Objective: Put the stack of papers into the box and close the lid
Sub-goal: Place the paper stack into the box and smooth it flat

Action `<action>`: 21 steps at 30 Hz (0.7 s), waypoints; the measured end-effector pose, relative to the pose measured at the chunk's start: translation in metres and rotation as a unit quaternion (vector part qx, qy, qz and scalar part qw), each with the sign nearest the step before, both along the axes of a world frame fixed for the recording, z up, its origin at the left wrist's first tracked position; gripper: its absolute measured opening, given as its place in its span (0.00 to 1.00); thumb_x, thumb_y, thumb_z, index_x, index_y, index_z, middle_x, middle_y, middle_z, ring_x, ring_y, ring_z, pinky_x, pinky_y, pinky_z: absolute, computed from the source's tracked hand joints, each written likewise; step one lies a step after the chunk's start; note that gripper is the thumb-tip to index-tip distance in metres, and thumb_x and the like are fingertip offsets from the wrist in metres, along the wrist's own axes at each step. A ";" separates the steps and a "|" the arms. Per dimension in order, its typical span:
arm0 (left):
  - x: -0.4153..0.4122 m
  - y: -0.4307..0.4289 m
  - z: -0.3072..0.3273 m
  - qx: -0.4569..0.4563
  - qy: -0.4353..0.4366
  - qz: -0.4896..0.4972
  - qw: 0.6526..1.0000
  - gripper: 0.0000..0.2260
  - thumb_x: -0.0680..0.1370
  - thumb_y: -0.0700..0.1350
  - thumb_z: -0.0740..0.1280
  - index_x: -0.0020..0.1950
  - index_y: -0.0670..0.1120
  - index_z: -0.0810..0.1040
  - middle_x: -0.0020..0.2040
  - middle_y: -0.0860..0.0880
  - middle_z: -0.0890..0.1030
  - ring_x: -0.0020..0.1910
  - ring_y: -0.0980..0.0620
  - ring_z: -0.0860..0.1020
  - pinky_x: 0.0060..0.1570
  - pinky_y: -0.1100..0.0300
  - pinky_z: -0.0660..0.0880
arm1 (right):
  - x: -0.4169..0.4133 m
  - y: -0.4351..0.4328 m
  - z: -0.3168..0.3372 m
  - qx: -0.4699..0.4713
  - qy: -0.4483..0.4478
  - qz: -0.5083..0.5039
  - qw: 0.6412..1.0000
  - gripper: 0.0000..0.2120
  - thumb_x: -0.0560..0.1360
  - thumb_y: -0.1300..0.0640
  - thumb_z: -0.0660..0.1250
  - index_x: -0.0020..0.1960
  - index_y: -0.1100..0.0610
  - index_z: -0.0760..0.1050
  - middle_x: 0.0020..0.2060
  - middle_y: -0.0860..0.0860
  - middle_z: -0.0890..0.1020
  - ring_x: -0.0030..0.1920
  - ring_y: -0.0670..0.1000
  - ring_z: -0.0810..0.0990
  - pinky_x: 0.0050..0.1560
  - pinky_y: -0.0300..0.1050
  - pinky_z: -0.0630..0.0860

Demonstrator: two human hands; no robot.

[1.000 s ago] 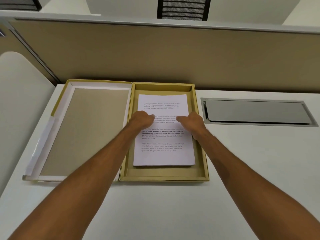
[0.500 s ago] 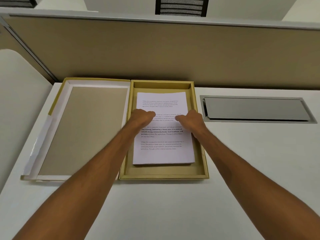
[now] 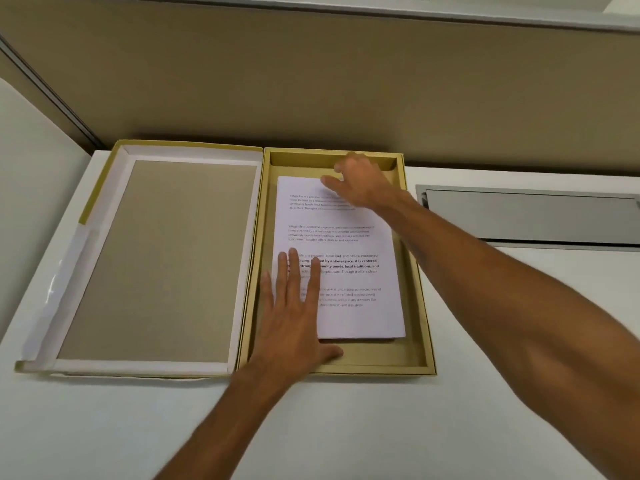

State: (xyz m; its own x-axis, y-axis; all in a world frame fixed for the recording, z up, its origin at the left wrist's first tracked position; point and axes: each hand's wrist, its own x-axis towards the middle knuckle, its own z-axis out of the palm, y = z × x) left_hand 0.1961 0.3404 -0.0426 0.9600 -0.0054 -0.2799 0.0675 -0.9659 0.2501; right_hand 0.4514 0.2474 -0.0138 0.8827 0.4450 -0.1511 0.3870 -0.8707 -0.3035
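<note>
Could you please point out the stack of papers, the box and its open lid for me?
stack of papers (image 3: 349, 247): head view, middle of the printed top sheet.
box (image 3: 414, 268): head view, right wall.
lid (image 3: 162, 258): head view, brown inner panel.

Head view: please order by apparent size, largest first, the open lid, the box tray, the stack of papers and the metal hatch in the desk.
1-2. Open lid and box tray: they look alike, so no ranking.
3. Stack of papers, partly under both hands.
Unranked: metal hatch, cut by the right frame edge.
</note>
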 end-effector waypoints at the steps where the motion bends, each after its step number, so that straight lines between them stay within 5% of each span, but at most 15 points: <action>1: 0.001 0.001 -0.004 0.006 -0.012 -0.006 1.000 0.64 0.64 0.74 0.67 0.77 0.47 0.25 0.74 0.41 0.21 0.73 0.39 0.23 0.74 0.37 0.36 | 0.005 0.003 -0.005 -0.004 0.012 0.009 1.000 0.23 0.80 0.42 0.60 0.54 0.62 0.79 0.53 0.58 0.82 0.49 0.55 0.79 0.47 0.49 0.73; 7: 0.001 0.007 -0.025 -0.039 -0.064 0.015 0.997 0.61 0.63 0.74 0.66 0.81 0.42 0.40 0.81 0.38 0.38 0.79 0.38 0.36 0.76 0.37 0.43 | 0.012 0.011 -0.020 0.011 0.019 0.009 1.000 0.22 0.80 0.43 0.61 0.41 0.60 0.79 0.35 0.52 0.78 0.31 0.47 0.71 0.32 0.40 0.66; 11: 0.001 0.007 -0.029 -0.056 -0.050 0.043 0.996 0.63 0.61 0.75 0.67 0.80 0.45 0.35 0.80 0.40 0.34 0.78 0.42 0.31 0.76 0.43 0.37 | 0.010 0.011 -0.027 0.006 -0.006 0.006 1.000 0.22 0.80 0.43 0.60 0.38 0.58 0.77 0.31 0.51 0.75 0.30 0.48 0.70 0.37 0.43 0.67; 15: 0.004 0.006 -0.023 -0.057 -0.022 0.058 0.996 0.67 0.60 0.75 0.69 0.78 0.47 0.28 0.77 0.41 0.27 0.76 0.41 0.27 0.76 0.40 0.38 | 0.006 0.007 -0.018 -0.031 -0.007 0.032 0.999 0.25 0.80 0.39 0.56 0.45 0.59 0.79 0.42 0.53 0.79 0.44 0.53 0.76 0.54 0.52 0.70; 18: 0.007 0.005 -0.003 -0.097 0.001 0.092 0.991 0.69 0.57 0.78 0.67 0.75 0.52 0.22 0.74 0.47 0.20 0.74 0.45 0.23 0.75 0.46 0.32 | -0.003 -0.002 -0.005 -0.006 -0.025 0.014 1.000 0.28 0.80 0.38 0.55 0.65 0.59 0.75 0.65 0.57 0.76 0.66 0.57 0.73 0.65 0.57 0.67; 21: 0.024 0.013 0.018 -0.231 0.009 0.170 0.958 0.63 0.59 0.79 0.64 0.79 0.54 0.31 0.80 0.53 0.31 0.79 0.51 0.32 0.75 0.49 0.41 | -0.028 -0.019 0.004 0.107 -0.065 -0.085 0.988 0.26 0.81 0.43 0.57 0.71 0.60 0.69 0.71 0.57 0.71 0.71 0.57 0.69 0.67 0.54 0.67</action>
